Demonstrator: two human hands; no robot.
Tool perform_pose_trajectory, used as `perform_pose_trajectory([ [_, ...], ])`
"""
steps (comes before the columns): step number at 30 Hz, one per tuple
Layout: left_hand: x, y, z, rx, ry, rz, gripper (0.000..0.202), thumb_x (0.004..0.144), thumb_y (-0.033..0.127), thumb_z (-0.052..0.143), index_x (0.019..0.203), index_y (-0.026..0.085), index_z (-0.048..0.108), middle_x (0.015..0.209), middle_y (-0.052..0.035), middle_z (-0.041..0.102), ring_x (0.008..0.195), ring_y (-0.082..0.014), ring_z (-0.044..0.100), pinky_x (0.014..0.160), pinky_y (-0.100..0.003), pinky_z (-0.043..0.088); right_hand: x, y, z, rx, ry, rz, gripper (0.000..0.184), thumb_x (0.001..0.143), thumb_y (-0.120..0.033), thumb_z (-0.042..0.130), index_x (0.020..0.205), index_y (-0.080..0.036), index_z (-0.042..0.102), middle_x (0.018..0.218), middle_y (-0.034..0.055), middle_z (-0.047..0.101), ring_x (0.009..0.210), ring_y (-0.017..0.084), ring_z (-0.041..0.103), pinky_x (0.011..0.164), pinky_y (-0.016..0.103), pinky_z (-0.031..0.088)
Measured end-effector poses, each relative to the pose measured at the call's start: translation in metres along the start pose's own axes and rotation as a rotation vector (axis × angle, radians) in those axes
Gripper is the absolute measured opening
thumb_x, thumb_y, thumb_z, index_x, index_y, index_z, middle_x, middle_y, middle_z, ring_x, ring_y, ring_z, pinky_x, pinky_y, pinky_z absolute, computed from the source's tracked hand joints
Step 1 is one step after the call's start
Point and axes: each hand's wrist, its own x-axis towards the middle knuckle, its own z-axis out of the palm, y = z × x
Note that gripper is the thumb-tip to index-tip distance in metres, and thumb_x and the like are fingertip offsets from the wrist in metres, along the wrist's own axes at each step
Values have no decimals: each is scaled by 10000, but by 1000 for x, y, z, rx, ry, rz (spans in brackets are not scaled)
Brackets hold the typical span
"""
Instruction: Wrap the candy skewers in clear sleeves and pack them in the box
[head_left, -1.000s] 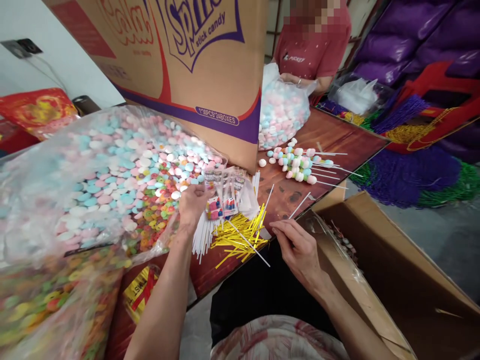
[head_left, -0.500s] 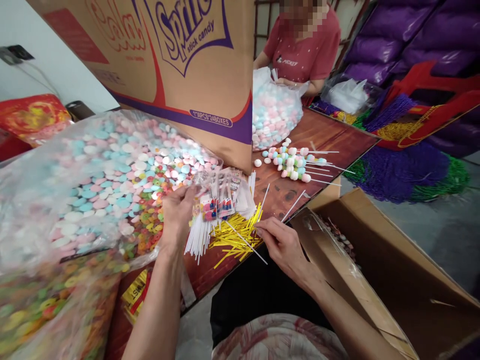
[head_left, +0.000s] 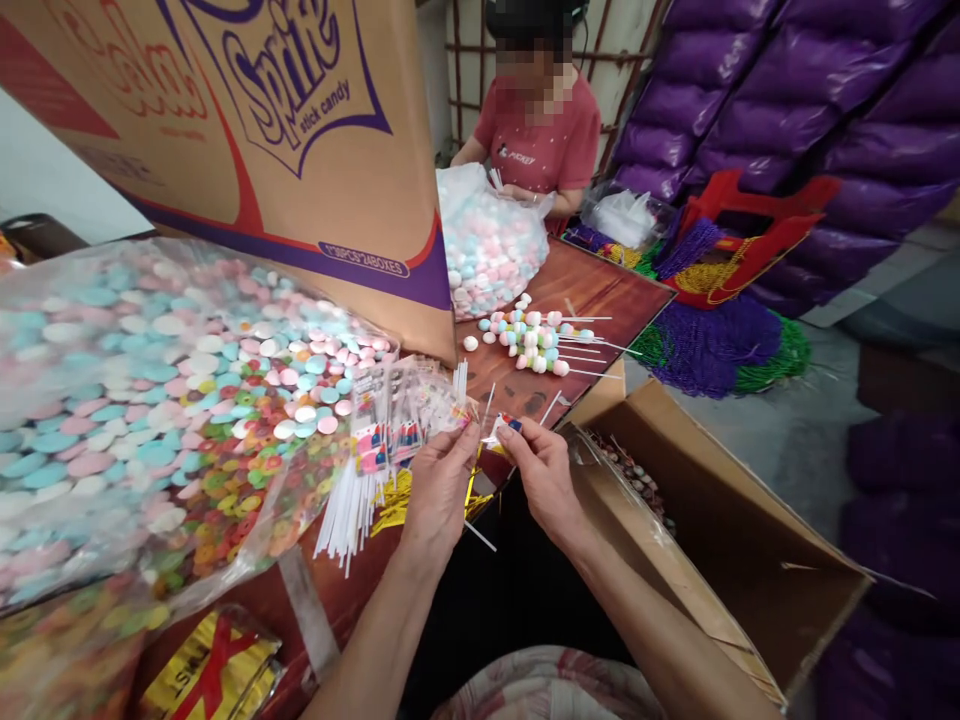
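My left hand (head_left: 442, 480) and my right hand (head_left: 547, 480) are close together above the table edge, fingers pinched. Between them stretches a small clear printed bag (head_left: 495, 428), its red-and-blue print beside my right thumb. A gold twist tie (head_left: 474, 478) hangs near my left fingertips; whether they grip it I cannot tell. Below lie loose gold twist ties (head_left: 390, 503) and a bundle of white sticks (head_left: 346, 520). More printed bags (head_left: 386, 420) are stacked left of my hands. One white stick (head_left: 480, 536) pokes out under my left hand.
A large sack of pastel candies and fruit rings (head_left: 150, 390) covers the left side. Behind stands a tall carton (head_left: 300, 200). Candy skewers (head_left: 532, 345) lie at the back right. An open box (head_left: 720, 520) sits to my right. Across the table sits a person (head_left: 540, 140).
My left hand has moved right from the bag stack to meet my right hand. A small printed bag is now between them. The view has turned right.
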Motion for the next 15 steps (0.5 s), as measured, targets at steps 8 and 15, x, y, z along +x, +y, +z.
perform_pose_trajectory([
  [8, 9, -12, 3, 97, 4, 159, 310, 623, 355, 869, 815, 147, 743, 755, -6, 699, 655, -75, 594, 626, -183, 463, 11, 6, -1, -73, 18, 3, 501, 890, -535, 568, 559, -200, 396, 540, -60, 308, 524, 82, 231, 502, 248, 203],
  [15, 13, -5, 8, -19, 32, 108, 348, 490, 303, 938, 739, 154, 746, 777, -1, 730, 727, -87, 649, 748, -185, 516, 18, -2, -7, -57, -81, -11, 333, 847, -455, 658, 687, -183, 549, 637, -39, 464, 588, 95, 360, 544, 231, 283],
])
